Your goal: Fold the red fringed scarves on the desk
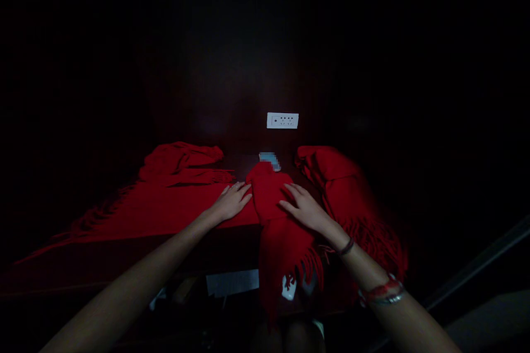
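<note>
A red fringed scarf [271, 196] lies folded in the middle of the dark surface, its fringed end hanging over the front edge. My left hand [232, 201] rests flat with fingers stretched out, on red cloth at the scarf's left side. On the scarf's right side lies my right hand [304, 207], fingers spread and holding nothing. Left of my hands, a second red fringed cloth [165, 207] is laid out flat. A bunched red cloth [178, 157] sits behind it.
To the right, another folded red scarf [343, 176] trails its fringe toward the front. A light blue, blurred item [269, 160] lies behind the middle scarf. A white socket plate [282, 120] is on the dark back wall. Pale items [234, 282] show below the edge.
</note>
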Action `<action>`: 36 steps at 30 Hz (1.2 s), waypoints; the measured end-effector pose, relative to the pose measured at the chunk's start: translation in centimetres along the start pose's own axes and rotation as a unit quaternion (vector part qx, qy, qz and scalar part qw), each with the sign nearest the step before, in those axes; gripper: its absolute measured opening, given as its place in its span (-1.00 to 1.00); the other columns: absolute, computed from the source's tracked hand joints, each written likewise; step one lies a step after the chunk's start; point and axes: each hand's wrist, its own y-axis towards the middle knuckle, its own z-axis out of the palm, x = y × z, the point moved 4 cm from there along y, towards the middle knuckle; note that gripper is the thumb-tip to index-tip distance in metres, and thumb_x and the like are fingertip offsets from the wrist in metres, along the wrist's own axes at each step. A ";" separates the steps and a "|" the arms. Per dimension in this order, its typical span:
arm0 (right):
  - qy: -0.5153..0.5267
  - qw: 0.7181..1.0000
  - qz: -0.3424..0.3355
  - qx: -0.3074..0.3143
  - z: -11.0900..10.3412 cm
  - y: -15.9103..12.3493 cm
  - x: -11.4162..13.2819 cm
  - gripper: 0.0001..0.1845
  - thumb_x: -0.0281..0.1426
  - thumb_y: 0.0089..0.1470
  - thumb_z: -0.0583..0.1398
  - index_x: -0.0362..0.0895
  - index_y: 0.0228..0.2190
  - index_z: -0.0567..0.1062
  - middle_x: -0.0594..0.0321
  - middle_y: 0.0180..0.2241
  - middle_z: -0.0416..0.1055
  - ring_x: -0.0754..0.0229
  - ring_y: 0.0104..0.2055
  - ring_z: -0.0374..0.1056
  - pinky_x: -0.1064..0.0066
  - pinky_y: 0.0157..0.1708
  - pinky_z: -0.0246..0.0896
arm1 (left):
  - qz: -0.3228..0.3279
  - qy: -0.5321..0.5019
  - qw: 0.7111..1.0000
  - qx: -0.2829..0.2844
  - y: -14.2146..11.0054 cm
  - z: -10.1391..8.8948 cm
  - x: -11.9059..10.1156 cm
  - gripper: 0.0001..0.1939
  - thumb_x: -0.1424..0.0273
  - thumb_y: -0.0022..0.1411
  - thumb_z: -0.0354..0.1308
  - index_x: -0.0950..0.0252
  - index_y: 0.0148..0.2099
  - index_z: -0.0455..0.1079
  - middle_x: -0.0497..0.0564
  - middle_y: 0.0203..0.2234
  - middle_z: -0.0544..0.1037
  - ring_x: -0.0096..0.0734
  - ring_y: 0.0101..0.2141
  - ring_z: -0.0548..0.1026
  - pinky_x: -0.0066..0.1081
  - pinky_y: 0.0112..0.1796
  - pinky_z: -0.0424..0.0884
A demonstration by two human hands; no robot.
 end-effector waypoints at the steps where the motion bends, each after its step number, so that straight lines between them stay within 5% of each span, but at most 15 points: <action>1: 0.011 0.999 0.037 -0.021 -0.5 -1.0 -0.8 -0.36 -0.09 -0.02 -0.11 -0.15 0.05 0.00 0.04 0.03 0.03 0.07 0.05 -0.04 0.27 -0.04 -0.11 | 0.007 -0.012 0.999 -0.036 -0.1 -0.7 -0.7 -0.51 0.19 0.19 -0.36 0.33 0.08 0.05 0.13 0.00 0.17 -0.27 -0.01 0.14 -0.29 -0.04 0.04; 4: 0.042 0.993 0.111 -0.013 -0.8 -3.8 -2.4 -0.35 -0.18 -0.08 0.03 -0.18 0.03 0.01 0.03 -0.12 0.21 0.10 -0.11 0.18 0.36 -0.18 0.04 | 0.014 -0.044 0.996 -0.077 -1.0 -2.3 -3.5 -0.53 0.14 0.16 -0.29 0.31 -0.04 0.17 0.11 -0.18 0.32 -0.31 -0.19 0.31 -0.38 -0.17 0.20; 9: 0.120 0.985 0.124 -0.026 0.0 -4.3 -2.9 -0.42 -0.30 -0.10 0.06 -0.13 -0.01 0.03 0.17 -0.30 0.34 0.18 -0.29 0.28 0.42 -0.31 0.11 | -0.014 -0.037 0.999 0.028 -3.0 -1.9 -6.9 -0.41 0.09 -0.02 -0.01 0.27 0.02 0.06 0.07 -0.33 0.38 -0.23 -0.32 0.37 -0.37 -0.38 0.28; 12: 0.171 0.973 0.151 -0.046 0.1 -3.1 -3.1 -0.52 -0.39 -0.15 0.07 -0.11 -0.11 0.15 0.22 -0.36 0.34 0.20 -0.33 0.28 0.41 -0.36 0.14 | -0.006 -0.009 0.999 0.035 -3.1 -1.4 -7.3 -0.45 0.28 0.03 -0.02 0.26 0.08 -0.01 0.11 -0.23 0.33 -0.23 -0.23 0.34 -0.35 -0.28 0.25; 15: 0.315 0.931 0.175 -0.051 -0.2 -2.6 -2.9 -0.52 -0.42 -0.16 0.06 -0.13 -0.12 0.12 0.24 -0.35 0.33 0.25 -0.37 0.29 0.44 -0.40 0.18 | 0.095 0.015 0.995 -0.010 -2.0 -1.3 -8.2 -0.47 0.39 0.04 -0.04 0.20 0.09 -0.01 0.10 -0.02 0.14 -0.23 -0.03 0.14 -0.34 -0.10 0.12; 18: 0.430 0.881 0.197 -0.005 -0.4 -2.9 -2.6 -0.44 -0.46 -0.19 0.08 -0.14 -0.08 0.06 0.22 -0.33 0.33 0.28 -0.38 0.30 0.45 -0.40 0.21 | 0.193 0.030 0.980 0.024 -0.1 -0.2 -9.1 -0.47 0.40 0.06 -0.07 0.16 0.11 -0.04 0.03 0.09 -0.02 -0.23 0.07 -0.05 -0.28 -0.02 -0.02; 22: 0.482 0.854 0.192 0.048 -0.6 -4.1 -2.8 -0.45 -0.51 -0.20 0.09 -0.09 -0.09 0.13 0.21 -0.23 0.31 0.28 -0.31 0.30 0.48 -0.38 0.23 | 0.186 0.057 0.979 0.067 2.4 1.7 -8.4 -0.47 0.44 0.11 -0.14 0.19 0.15 -0.12 0.06 0.09 0.01 -0.18 0.07 -0.05 -0.20 -0.03 -0.01; 25: 0.463 0.869 0.160 0.070 -0.9 -5.5 -3.4 -0.51 -0.49 -0.20 0.12 -0.09 -0.13 0.21 0.24 -0.23 0.31 0.29 -0.30 0.29 0.51 -0.37 0.22 | 0.161 0.077 0.983 0.044 2.9 1.9 -7.6 -0.46 0.45 0.11 -0.14 0.21 0.15 -0.14 0.08 0.09 0.02 -0.16 0.06 -0.04 -0.18 -0.04 0.00; 29: 0.294 0.945 0.117 0.080 -1.4 -7.0 -4.1 -0.38 -0.47 -0.18 0.14 -0.14 -0.02 0.12 0.28 -0.45 0.35 0.32 -0.48 0.26 0.48 -0.44 0.17 | 0.151 0.086 0.985 -0.016 0.8 0.5 -7.6 -0.44 0.38 0.08 -0.05 0.19 0.14 -0.10 0.10 0.08 0.00 -0.16 0.06 -0.04 -0.19 -0.03 -0.01; 32: 0.161 0.981 0.092 0.054 -1.7 -6.3 -3.8 -0.36 -0.37 -0.14 0.12 -0.16 0.02 0.08 0.21 -0.44 0.36 0.24 -0.44 0.27 0.43 -0.41 0.14 | 0.074 0.070 0.993 -0.068 -1.8 -0.7 -7.7 -0.40 0.28 0.04 0.00 0.23 0.12 -0.07 0.16 -0.02 0.12 -0.18 -0.04 0.15 -0.29 -0.11 0.13; 36: 0.095 0.989 0.111 -0.014 -1.0 -3.4 -3.3 -0.38 -0.30 -0.09 0.07 -0.18 0.02 0.05 0.07 -0.26 0.34 0.13 -0.25 0.27 0.41 -0.30 0.11 | -0.026 0.038 0.999 -0.012 -3.5 -0.9 -7.1 -0.43 0.33 0.04 0.00 0.22 0.10 -0.07 0.11 -0.20 0.30 -0.28 -0.22 0.33 -0.39 -0.27 0.25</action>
